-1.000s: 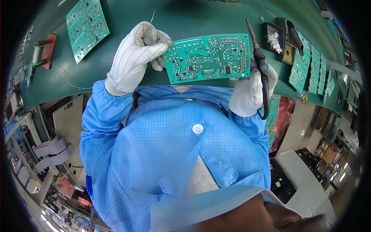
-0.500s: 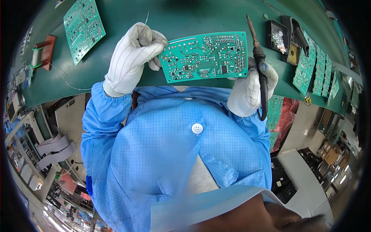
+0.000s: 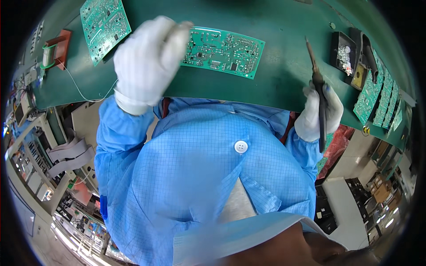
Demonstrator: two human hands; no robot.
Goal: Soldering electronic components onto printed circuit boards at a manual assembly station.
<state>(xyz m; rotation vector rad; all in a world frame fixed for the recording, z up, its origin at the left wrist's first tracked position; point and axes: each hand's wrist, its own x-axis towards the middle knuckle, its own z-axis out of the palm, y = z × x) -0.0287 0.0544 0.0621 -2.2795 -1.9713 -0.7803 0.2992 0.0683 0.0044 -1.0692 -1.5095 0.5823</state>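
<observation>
A green circuit board (image 3: pixel 224 54) lies tilted on the bench in front of me. My left hand (image 3: pixel 151 60), in a white glove and smeared by motion, is closed above the board's left end and covers it. Thin solder wire (image 3: pixel 84 98) runs from a spool (image 3: pixel 48 56) on a reddish-brown stand to behind this hand; its tip is hidden. Whether the fingers also touch the board, I cannot tell. Gloved too, my right hand (image 3: pixel 321 111) grips a soldering iron (image 3: pixel 318 84) by its black handle, tip pointing away from me, to the right of the board.
Another circuit board (image 3: pixel 105 29) lies at the far left. On the right are a black tray (image 3: pixel 342 53) of small metal bits, an iron holder (image 3: pixel 366 57) with a sponge, and several boards (image 3: pixel 369 97) standing in a row. Red wrapping (image 3: pixel 337 148) shows below the bench edge.
The circuit board has gone from being held between both hands to lying on the bench. My right hand has let go of it and moved right with the soldering iron.
</observation>
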